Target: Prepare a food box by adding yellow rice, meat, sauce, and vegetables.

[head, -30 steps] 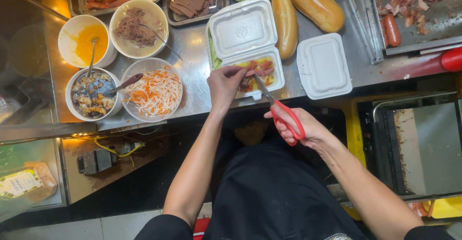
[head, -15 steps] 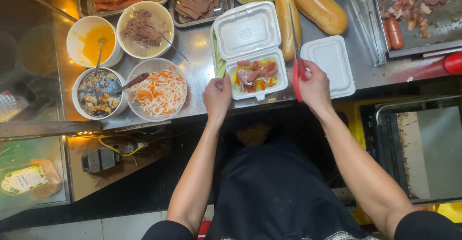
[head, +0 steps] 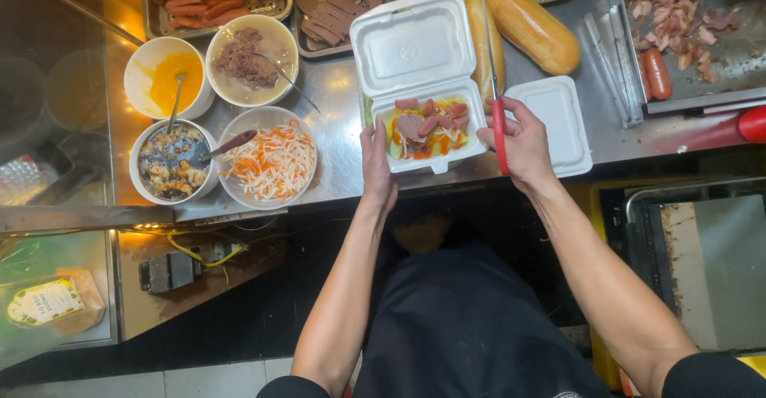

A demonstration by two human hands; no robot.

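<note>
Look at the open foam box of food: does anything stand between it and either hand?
Nothing visible does. The left hand touches the foam box at its left edge; the right hand, gripping red-handled scissors, touches its right edge.

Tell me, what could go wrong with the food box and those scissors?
The red-handled scissors in the right hand point over the open foam box, close to the bread roll; a slip could nick the foam or the bread. The box sits near the counter edge, steadied only by the left hand, so a nudge might tip the sausage slices off.
</note>
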